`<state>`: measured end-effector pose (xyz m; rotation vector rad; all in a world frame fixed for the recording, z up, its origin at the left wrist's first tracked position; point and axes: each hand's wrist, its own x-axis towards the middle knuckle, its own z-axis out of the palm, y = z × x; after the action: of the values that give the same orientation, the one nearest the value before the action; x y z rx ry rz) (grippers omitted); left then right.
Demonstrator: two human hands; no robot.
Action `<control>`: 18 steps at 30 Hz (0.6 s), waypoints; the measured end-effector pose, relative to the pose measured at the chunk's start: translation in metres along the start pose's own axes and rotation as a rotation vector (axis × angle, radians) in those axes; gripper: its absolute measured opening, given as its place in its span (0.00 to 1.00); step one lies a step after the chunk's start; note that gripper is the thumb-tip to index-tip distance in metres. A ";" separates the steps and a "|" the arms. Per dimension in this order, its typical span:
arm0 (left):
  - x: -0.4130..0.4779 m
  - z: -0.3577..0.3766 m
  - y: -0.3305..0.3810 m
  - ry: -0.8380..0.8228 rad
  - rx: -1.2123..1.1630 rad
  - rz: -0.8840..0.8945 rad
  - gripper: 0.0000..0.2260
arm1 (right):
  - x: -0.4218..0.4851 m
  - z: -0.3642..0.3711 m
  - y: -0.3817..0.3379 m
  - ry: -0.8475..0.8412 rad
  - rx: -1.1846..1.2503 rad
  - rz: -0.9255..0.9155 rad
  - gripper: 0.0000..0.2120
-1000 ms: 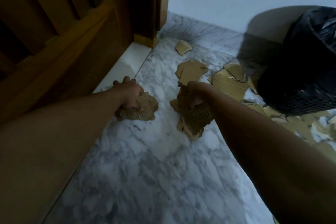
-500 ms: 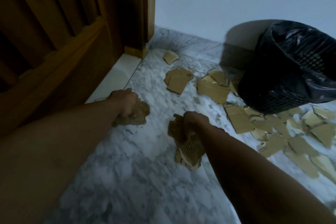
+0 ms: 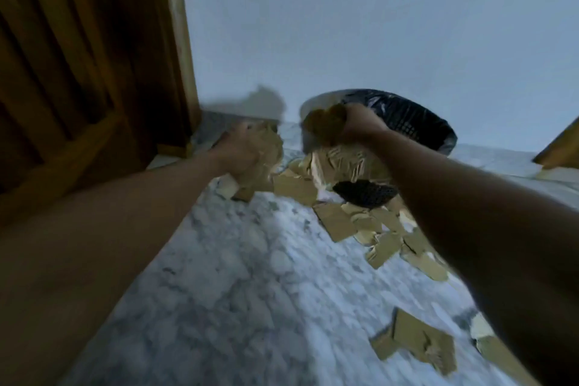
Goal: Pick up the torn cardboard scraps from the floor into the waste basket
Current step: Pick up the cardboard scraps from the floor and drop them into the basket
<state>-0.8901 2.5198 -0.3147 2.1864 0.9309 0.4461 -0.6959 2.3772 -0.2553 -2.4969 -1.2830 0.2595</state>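
Note:
My left hand [image 3: 239, 152] is raised off the floor and grips a bunch of torn cardboard scraps [image 3: 268, 150]. My right hand [image 3: 360, 125] grips another bunch of scraps [image 3: 341, 163], lifted in front of the black mesh waste basket [image 3: 407, 122], which has a black liner and stands by the wall. The basket's lower part is partly hidden behind that bunch and my right forearm. Several loose scraps [image 3: 338, 219] lie on the marble floor in front of the basket, and a larger piece [image 3: 419, 345] lies nearer to me at lower right. The frame is motion-blurred.
A dark wooden door [image 3: 78, 72] and its frame fill the left side. A pale wall [image 3: 376, 25] runs behind the basket. Grey-white marble floor [image 3: 250, 291] stretches between my arms. A wooden edge [image 3: 560, 147] shows at the far right.
Both hands have lifted their bunches of scraps off the floor and moved toward the basket. The view has tilted upward.

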 end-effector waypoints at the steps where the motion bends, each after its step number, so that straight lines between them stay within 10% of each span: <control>1: 0.007 0.001 0.023 0.058 -0.074 0.032 0.13 | 0.006 -0.036 0.005 0.101 0.050 0.016 0.25; 13: 0.119 0.101 0.260 0.455 -0.340 0.025 0.23 | 0.060 -0.101 0.133 0.987 0.841 -0.060 0.21; 18: 0.156 0.151 0.278 0.157 -0.162 -0.118 0.32 | 0.084 -0.057 0.198 0.228 0.838 0.294 0.42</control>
<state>-0.5658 2.4257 -0.2124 1.9604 1.0638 0.6207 -0.4802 2.3260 -0.2756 -1.8886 -0.5348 0.4520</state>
